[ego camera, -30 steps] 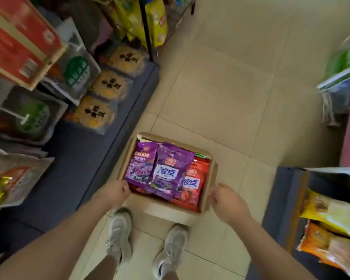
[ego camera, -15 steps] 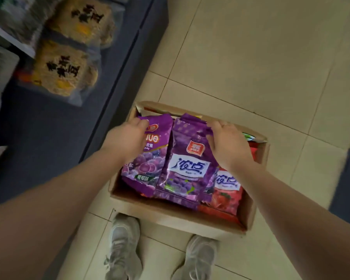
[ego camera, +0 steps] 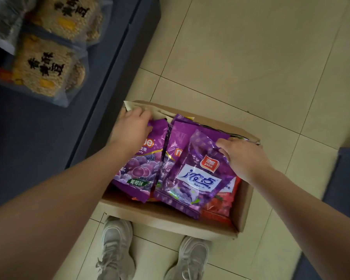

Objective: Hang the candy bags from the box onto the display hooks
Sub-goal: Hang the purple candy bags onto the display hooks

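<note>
An open cardboard box (ego camera: 162, 216) sits on the tiled floor just beyond my shoes. It holds several candy bags. My left hand (ego camera: 132, 128) grips the top of a purple grape jelly bag (ego camera: 138, 170) at the box's left side. My right hand (ego camera: 243, 156) pinches the top corner of a purple bag with a white label (ego camera: 196, 178), lifted and tilted above the others. Another purple bag (ego camera: 175, 142) lies between them. Red strawberry bags (ego camera: 220, 207) lie underneath at the right. No display hooks are in view.
A dark blue shelf base (ego camera: 49, 138) runs along the left, with clear bags of yellow snacks (ego camera: 49, 69) above it. Another dark blue base (ego camera: 341, 178) stands at the right edge. My two grey shoes (ego camera: 117, 245) stand at the box's near side. Beige floor tiles stretch beyond the box.
My head has come lower and closer to the box. Both hands went from the box's sides onto the purple bags; the right hand has raised its bag's top corner.
</note>
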Demonstrator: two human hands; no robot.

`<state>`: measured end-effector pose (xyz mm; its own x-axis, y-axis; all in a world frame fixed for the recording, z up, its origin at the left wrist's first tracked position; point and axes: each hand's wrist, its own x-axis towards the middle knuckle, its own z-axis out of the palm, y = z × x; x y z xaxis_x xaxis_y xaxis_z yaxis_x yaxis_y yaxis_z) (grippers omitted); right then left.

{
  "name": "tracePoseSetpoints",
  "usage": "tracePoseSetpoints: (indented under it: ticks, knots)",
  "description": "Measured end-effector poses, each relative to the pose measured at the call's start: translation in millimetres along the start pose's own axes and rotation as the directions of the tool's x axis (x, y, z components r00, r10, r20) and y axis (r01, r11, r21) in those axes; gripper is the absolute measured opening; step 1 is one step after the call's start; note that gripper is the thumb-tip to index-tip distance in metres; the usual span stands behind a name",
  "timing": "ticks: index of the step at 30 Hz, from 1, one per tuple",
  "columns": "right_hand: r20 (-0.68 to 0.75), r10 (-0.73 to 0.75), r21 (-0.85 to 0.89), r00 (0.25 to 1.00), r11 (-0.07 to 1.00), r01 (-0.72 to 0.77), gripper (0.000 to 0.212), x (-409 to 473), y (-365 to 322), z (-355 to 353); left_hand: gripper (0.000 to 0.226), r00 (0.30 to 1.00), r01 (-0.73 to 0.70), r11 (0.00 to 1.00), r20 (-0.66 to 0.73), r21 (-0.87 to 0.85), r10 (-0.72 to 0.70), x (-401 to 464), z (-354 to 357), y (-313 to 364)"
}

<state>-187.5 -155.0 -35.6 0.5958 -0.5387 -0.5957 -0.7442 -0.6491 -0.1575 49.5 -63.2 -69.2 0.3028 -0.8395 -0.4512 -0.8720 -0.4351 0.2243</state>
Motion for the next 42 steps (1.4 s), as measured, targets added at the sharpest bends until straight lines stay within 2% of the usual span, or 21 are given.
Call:
tracePoseSetpoints:
  ticks: [3, 5, 7, 9, 10, 12, 15, 18, 20, 21, 22, 25, 28, 31, 35, 38, 40, 42]
  knots:
    - [0.051, -0.038, -0.004, 0.998, 0.999, 0.038, 0.025, -5.4, 4.3, -1.1, 0.026, 0.996, -0.082, 0.991, -0.017, 0.109, 0.085, -0.6, -1.1, -2.3]
    - [0.079, -0.054, 0.029, 0.995, 0.998, 0.052, 0.028, -12.4, 9.0, -1.3, 0.021, 0.966, -0.245, 0.967, -0.061, 0.065, 0.249, -12.6, -4.2, -4.8]
    - [0.076, -0.04, 0.076, 0.996, 0.997, 0.034, 0.027, -20.7, 14.2, -2.3, 0.018, 0.865, -0.484, 0.872, -0.108, 0.073, 0.49, -29.8, -11.2, -1.1]
    - [0.064, -0.023, 0.106, 0.998, 0.994, 0.016, 0.025, -29.3, 18.0, -2.8, 0.016, 0.74, -0.654, 0.736, -0.051, 0.174, 0.67, -43.7, -18.8, 9.6]
    - [0.066, -0.016, 0.122, 0.998, 0.992, 0.008, 0.024, -33.0, 19.5, -2.2, 0.02, 0.694, -0.702, 0.678, -0.007, 0.217, 0.72, -45.4, -20.1, 15.3]
    - [0.068, -0.01, 0.17, 0.998, 0.985, -0.002, 0.023, -41.2, 21.4, -0.9, 0.045, 0.649, -0.742, 0.61, 0.069, 0.279, 0.757, -40.5, -20.2, 26.3]
    - [0.054, -0.016, 0.265, 0.998, 0.964, 0.001, 0.02, -55.3, 21.5, -3.5, 0.061, 0.682, -0.714, 0.615, 0.136, 0.333, 0.718, -29.5, -28.2, 36.2]
    - [0.023, -0.039, 0.309, 0.999, 0.951, 0.03, 0.021, -76.4, 16.5, -19.5, 0.048, 0.727, -0.684, 0.657, 0.23, 0.317, 0.647, -39.7, -55.8, 41.0]
    - [0.002, -0.067, 0.291, 0.998, 0.955, 0.064, 0.023, -92.8, 9.5, -39.0, 0.03, 0.806, -0.591, 0.759, 0.254, 0.275, 0.535, -59.2, -79.8, 48.3]
    - [-0.009, -0.074, 0.282, 0.997, 0.957, 0.073, 0.023, -101.3, 4.9, -51.4, 0.036, 0.844, -0.518, 0.82, 0.304, 0.244, 0.442, -71.5, -91.6, 50.6]
    - [-0.024, -0.075, 0.268, 0.997, 0.96, 0.078, 0.023, -107.9, 0.0, -62.4, 0.043, 0.852, -0.464, 0.862, 0.368, 0.204, 0.372, -83.5, -100.4, 51.5]
    - [-0.097, -0.086, 0.179, 0.992, 0.979, 0.102, 0.022, -132.1, -15.5, -106.7, 0.051, 0.873, -0.366, 0.927, 0.376, 0.083, 0.311, -127.8, -141.3, 50.3]
    - [-0.161, -0.106, 0.161, 0.981, 0.978, 0.132, 0.03, -164.5, -32.3, -167.4, 0.041, 0.914, -0.287, 0.958, 0.301, -0.001, 0.273, -173.7, -195.7, 52.3]
    - [-0.215, -0.129, 0.23, 0.968, 0.957, 0.178, 0.031, -201.7, -51.8, -236.2, 0.024, 0.948, -0.24, 0.97, 0.222, 0.024, 0.229, -221.0, -253.1, 57.0]
    - [-0.226, -0.272, 0.289, 0.935, 0.899, 0.331, 0.026, -259.0, -90.8, -318.6, 0.017, 0.977, -0.201, 0.979, 0.063, -0.037, 0.203, -299.0, -325.3, 55.7]
    - [-0.128, -0.444, 0.173, 0.887, 0.871, 0.46, 0.033, -306.0, -134.3, -374.8, 0.03, 0.955, -0.272, 0.961, -0.109, 0.042, 0.275, -370.2, -367.8, 50.3]
    - [-0.079, -0.551, -0.001, 0.831, 0.834, 0.552, 0.033, -334.3, -165.7, -405.2, 0.041, 0.942, -0.245, 0.966, -0.213, 0.088, 0.258, -419.0, -387.0, 44.2]
    - [-0.073, -0.656, -0.162, 0.752, 0.751, 0.64, 0.03, -355.5, -196.2, -431.5, 0.052, 0.915, -0.177, 0.978, -0.346, 0.114, 0.206, -465.7, -402.7, 40.0]
